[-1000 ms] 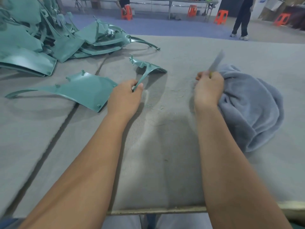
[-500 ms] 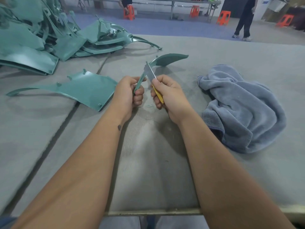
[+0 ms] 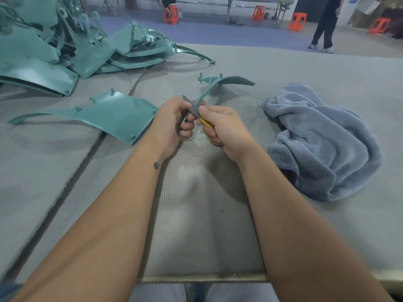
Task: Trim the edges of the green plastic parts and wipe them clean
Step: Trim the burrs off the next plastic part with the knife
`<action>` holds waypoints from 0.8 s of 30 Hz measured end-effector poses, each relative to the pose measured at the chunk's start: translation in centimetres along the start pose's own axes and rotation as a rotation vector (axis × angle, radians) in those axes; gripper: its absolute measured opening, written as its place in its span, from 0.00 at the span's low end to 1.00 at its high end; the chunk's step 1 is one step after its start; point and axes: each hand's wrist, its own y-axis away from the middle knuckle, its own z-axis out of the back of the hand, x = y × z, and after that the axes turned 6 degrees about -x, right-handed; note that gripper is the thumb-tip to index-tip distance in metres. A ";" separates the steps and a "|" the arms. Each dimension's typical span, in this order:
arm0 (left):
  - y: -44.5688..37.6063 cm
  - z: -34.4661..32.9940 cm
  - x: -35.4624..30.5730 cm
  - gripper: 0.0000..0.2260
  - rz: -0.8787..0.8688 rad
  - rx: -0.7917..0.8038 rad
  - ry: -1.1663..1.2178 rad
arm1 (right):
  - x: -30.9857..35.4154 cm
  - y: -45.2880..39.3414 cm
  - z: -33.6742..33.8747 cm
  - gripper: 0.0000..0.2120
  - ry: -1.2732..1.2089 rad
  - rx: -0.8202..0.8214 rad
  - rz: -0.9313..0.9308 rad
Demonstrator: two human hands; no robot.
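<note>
Gripping a curved green plastic part (image 3: 209, 88) above the counter (image 3: 196, 203), left hand (image 3: 174, 120) curls its fingers round it; right hand (image 3: 222, 129) pinches a yellow-handled blade (image 3: 193, 106) against its edge.

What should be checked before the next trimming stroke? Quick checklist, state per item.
1. Left hand grips the thin green part: ok.
2. Right hand grips the yellow-handled blade: ok.
3. Blade laid against the part's edge: ok.
4. Left fingers out of the blade's path: not ok, they sit right beside it.
5. Blue towel close by on the table for wiping: ok.
6. Blade sharpness: cannot tell.
</note>
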 end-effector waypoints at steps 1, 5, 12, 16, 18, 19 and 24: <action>0.0 -0.1 0.1 0.13 -0.033 -0.020 -0.040 | 0.0 0.0 0.1 0.17 -0.001 0.006 0.001; 0.2 -0.2 0.5 0.09 -0.116 -0.034 -0.143 | 0.1 0.0 0.1 0.17 0.016 -0.027 -0.011; 0.3 -0.5 0.8 0.13 -0.201 -0.069 -0.228 | -0.3 -0.3 -0.4 0.18 -0.025 -0.185 0.030; 0.5 -0.5 0.9 0.05 -0.185 -0.090 -0.194 | -0.2 -0.8 0.0 0.18 -0.112 -0.303 -0.010; 0.5 -0.3 0.9 0.05 -0.192 -0.076 -0.161 | -0.2 -0.8 0.2 0.18 -0.148 -0.288 -0.015; 0.5 -0.3 0.8 0.04 -0.196 -0.056 -0.140 | -0.3 -0.7 0.3 0.18 -0.138 -0.241 -0.008; 0.4 -0.2 0.9 0.05 -0.178 -0.068 -0.071 | -0.3 -0.2 -0.2 0.18 0.014 -0.049 0.021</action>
